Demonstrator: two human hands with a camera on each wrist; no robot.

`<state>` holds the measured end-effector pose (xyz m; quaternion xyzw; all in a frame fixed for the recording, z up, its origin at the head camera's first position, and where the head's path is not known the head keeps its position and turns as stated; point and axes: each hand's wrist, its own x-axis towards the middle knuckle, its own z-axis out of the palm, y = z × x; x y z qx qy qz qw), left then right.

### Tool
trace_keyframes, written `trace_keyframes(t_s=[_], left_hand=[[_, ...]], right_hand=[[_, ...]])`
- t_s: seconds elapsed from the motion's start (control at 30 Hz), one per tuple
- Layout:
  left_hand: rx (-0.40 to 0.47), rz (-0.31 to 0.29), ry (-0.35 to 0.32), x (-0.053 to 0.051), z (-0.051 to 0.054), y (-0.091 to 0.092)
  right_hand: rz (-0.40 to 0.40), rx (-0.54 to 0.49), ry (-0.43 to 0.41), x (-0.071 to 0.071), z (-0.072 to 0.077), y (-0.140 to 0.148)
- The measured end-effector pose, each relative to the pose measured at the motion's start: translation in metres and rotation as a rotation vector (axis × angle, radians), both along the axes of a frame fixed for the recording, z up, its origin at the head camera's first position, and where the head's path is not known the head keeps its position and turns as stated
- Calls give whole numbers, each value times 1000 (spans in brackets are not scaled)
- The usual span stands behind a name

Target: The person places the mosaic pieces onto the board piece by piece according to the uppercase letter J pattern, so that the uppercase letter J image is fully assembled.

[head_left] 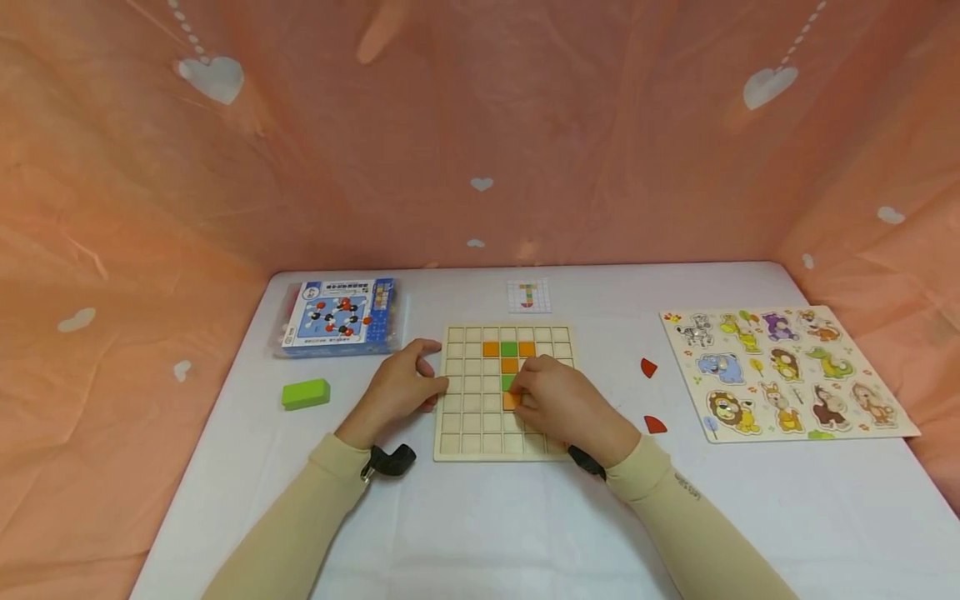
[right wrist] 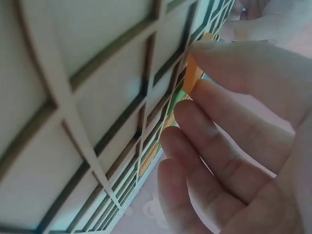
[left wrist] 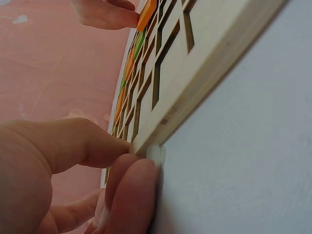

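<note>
A pale wooden grid board (head_left: 472, 404) lies on the white table with orange and green squares in its cells, three across and more down one column. My right hand (head_left: 564, 407) pinches an orange square (head_left: 512, 402) at the lower end of that column; in the right wrist view the orange piece (right wrist: 193, 73) is tilted between thumb and forefinger of the hand (right wrist: 239, 122). My left hand (head_left: 399, 385) grips the board's left edge; the left wrist view shows thumb and fingers of this hand (left wrist: 83, 165) around the board's rim (left wrist: 195, 83).
A pattern card (head_left: 528, 296) lies behind the board. At left are a boxed set (head_left: 337, 317) and a green block (head_left: 306, 394). Two red wedges (head_left: 648, 367) (head_left: 655, 425) and an animal puzzle board (head_left: 787, 375) lie at right. A peach curtain hangs around the table.
</note>
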<state>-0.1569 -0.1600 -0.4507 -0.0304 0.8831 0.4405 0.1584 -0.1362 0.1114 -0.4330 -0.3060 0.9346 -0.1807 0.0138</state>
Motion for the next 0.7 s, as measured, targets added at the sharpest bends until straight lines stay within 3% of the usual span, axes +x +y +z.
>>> trace_keyframes(t_s=[0.7], left_hand=[[3,5,0,1,1,1]], right_hand=[[-9,12,14,0,-2,-1]])
